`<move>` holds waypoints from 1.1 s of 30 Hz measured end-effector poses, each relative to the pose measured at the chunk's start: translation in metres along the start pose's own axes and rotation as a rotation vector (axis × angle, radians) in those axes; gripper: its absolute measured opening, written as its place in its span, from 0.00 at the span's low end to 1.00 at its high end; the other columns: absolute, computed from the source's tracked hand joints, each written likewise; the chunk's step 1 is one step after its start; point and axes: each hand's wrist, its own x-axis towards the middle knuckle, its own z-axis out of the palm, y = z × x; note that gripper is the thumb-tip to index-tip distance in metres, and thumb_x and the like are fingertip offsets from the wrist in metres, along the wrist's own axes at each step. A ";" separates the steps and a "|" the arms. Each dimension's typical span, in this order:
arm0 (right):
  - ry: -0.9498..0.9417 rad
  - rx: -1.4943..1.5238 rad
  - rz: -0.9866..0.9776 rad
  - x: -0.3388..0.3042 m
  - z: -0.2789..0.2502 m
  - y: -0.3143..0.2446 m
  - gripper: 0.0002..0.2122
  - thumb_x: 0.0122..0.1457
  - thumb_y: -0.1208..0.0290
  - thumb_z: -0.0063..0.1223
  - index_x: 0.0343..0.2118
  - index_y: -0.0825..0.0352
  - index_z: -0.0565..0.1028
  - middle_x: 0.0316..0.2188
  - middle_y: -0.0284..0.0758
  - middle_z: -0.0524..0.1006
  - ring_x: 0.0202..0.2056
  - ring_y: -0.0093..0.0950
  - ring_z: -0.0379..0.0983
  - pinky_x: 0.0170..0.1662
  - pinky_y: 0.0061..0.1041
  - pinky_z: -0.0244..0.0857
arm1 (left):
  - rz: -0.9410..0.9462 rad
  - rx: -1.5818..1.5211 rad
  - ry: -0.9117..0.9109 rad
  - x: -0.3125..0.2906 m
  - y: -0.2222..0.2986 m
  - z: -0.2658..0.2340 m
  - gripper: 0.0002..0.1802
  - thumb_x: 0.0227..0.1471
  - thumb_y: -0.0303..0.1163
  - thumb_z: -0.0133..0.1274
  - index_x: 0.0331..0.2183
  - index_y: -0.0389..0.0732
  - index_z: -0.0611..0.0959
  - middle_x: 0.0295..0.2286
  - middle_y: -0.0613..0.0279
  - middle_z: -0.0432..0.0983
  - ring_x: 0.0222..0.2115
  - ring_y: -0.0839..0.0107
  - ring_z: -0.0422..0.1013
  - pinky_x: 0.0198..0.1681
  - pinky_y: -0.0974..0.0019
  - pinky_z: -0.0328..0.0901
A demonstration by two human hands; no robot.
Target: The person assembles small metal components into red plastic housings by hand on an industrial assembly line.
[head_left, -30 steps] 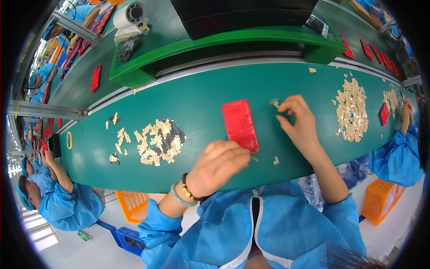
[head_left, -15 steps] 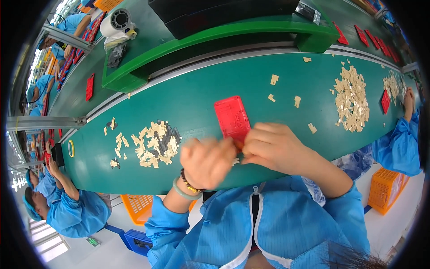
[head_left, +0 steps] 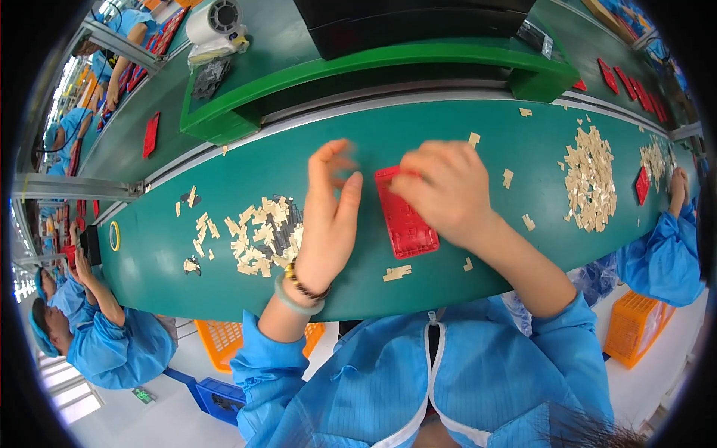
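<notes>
Since half a second ago, both hands have shifted away from me: they were together at the near end of the red plastic shell [head_left: 411, 235], and now the left hand [head_left: 328, 228] is raised beside its left edge while the right hand [head_left: 452, 198] has come over its upper right part. From my remote seat, nearest are the blue jacket [head_left: 373, 373] and two orange crates, one at the left [head_left: 220, 340] and one at the right [head_left: 635, 328], below the bench [head_left: 358, 295]. A few cream strips [head_left: 396, 273] lie just nearer than the shell. The left wrist wears a pale green bangle [head_left: 297, 305] and a beaded bracelet [head_left: 302, 286]; the left fingers are spread wide from the thumb (their tips blur on my feed). The right fingers are curled above the shell, and I cannot tell whether they hold anything. The shell lies on the bench between the hands, partly hidden by the right one. Left of it is a heap of cream and dark grey pieces [head_left: 261, 237]; well to the right, a bigger cream heap [head_left: 590, 183]. Farther off, a green stand [head_left: 373, 69] carries a black box [head_left: 411, 28] and a white roll [head_left: 208, 26].
</notes>
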 end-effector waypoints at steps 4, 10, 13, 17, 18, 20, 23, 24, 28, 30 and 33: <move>-0.293 0.909 1.035 -0.018 0.034 0.036 0.04 0.57 0.73 0.58 0.30 0.67 0.77 0.22 0.28 0.74 0.25 0.17 0.69 0.27 0.17 0.63 | 0.607 0.962 -0.084 -0.003 -0.047 0.010 0.20 0.43 0.22 0.60 0.42 0.33 0.77 0.45 0.47 0.71 0.49 0.50 0.68 0.52 0.54 0.66; -0.341 0.867 1.062 -0.025 0.041 0.037 0.07 0.60 0.74 0.56 0.30 0.72 0.77 0.18 0.26 0.73 0.20 0.12 0.65 0.23 0.15 0.60 | 0.664 1.247 -0.139 -0.011 -0.063 0.025 0.23 0.47 0.33 0.59 0.43 0.27 0.77 0.46 0.44 0.71 0.50 0.51 0.67 0.51 0.56 0.67; -0.395 0.788 1.046 -0.024 0.038 0.034 0.07 0.60 0.74 0.56 0.29 0.74 0.77 0.18 0.27 0.74 0.20 0.12 0.65 0.23 0.15 0.61 | 0.678 1.284 -0.149 -0.014 -0.065 0.023 0.24 0.48 0.33 0.59 0.43 0.26 0.77 0.46 0.43 0.70 0.50 0.51 0.67 0.51 0.56 0.67; -0.366 0.706 1.010 -0.024 0.042 0.032 0.07 0.59 0.74 0.57 0.29 0.74 0.78 0.19 0.28 0.76 0.21 0.12 0.67 0.24 0.15 0.61 | 0.661 1.271 -0.164 -0.012 -0.063 0.025 0.24 0.47 0.33 0.59 0.43 0.26 0.77 0.47 0.42 0.70 0.50 0.50 0.67 0.52 0.56 0.67; -0.381 0.678 1.008 -0.024 0.043 0.032 0.07 0.59 0.74 0.57 0.29 0.74 0.78 0.19 0.29 0.76 0.22 0.12 0.68 0.24 0.16 0.62 | 0.660 1.269 -0.166 -0.012 -0.063 0.025 0.24 0.47 0.33 0.59 0.43 0.26 0.77 0.47 0.42 0.70 0.50 0.50 0.67 0.52 0.56 0.67; -0.398 0.651 1.007 -0.024 0.044 0.030 0.07 0.59 0.74 0.57 0.29 0.74 0.78 0.20 0.30 0.77 0.22 0.12 0.69 0.24 0.16 0.63 | 0.657 1.263 -0.164 -0.012 -0.064 0.024 0.23 0.47 0.33 0.59 0.43 0.26 0.77 0.47 0.41 0.70 0.50 0.50 0.67 0.51 0.56 0.67; -0.404 0.589 0.993 -0.019 0.043 0.025 0.07 0.58 0.74 0.58 0.29 0.75 0.78 0.20 0.33 0.78 0.22 0.13 0.70 0.24 0.17 0.64 | 0.657 1.253 -0.160 -0.011 -0.063 0.023 0.23 0.47 0.33 0.59 0.42 0.26 0.78 0.46 0.41 0.70 0.50 0.50 0.68 0.51 0.55 0.67; -0.393 0.570 0.995 -0.018 0.042 0.023 0.07 0.58 0.74 0.58 0.29 0.75 0.78 0.20 0.34 0.78 0.22 0.13 0.70 0.24 0.17 0.64 | 0.658 1.248 -0.161 -0.011 -0.063 0.023 0.23 0.46 0.33 0.59 0.41 0.26 0.78 0.46 0.41 0.70 0.50 0.50 0.68 0.51 0.55 0.68; -0.295 0.545 0.962 -0.021 0.044 0.020 0.07 0.58 0.75 0.58 0.29 0.75 0.78 0.18 0.34 0.78 0.20 0.14 0.69 0.23 0.18 0.63 | 0.661 1.246 -0.144 -0.012 -0.064 0.024 0.23 0.46 0.33 0.59 0.41 0.26 0.78 0.46 0.41 0.70 0.50 0.49 0.68 0.51 0.55 0.68; -0.314 0.514 0.947 -0.020 0.043 0.018 0.07 0.57 0.75 0.58 0.29 0.75 0.78 0.18 0.34 0.78 0.20 0.14 0.69 0.23 0.18 0.63 | 0.665 1.242 -0.145 -0.012 -0.064 0.024 0.22 0.46 0.33 0.59 0.41 0.26 0.78 0.46 0.41 0.70 0.49 0.49 0.68 0.51 0.55 0.68; -0.297 0.498 0.935 -0.021 0.044 0.016 0.06 0.56 0.74 0.58 0.27 0.73 0.78 0.16 0.37 0.77 0.17 0.21 0.70 0.22 0.22 0.63 | 0.674 1.240 -0.142 -0.012 -0.065 0.024 0.22 0.46 0.32 0.59 0.41 0.26 0.78 0.46 0.41 0.70 0.49 0.49 0.68 0.51 0.54 0.68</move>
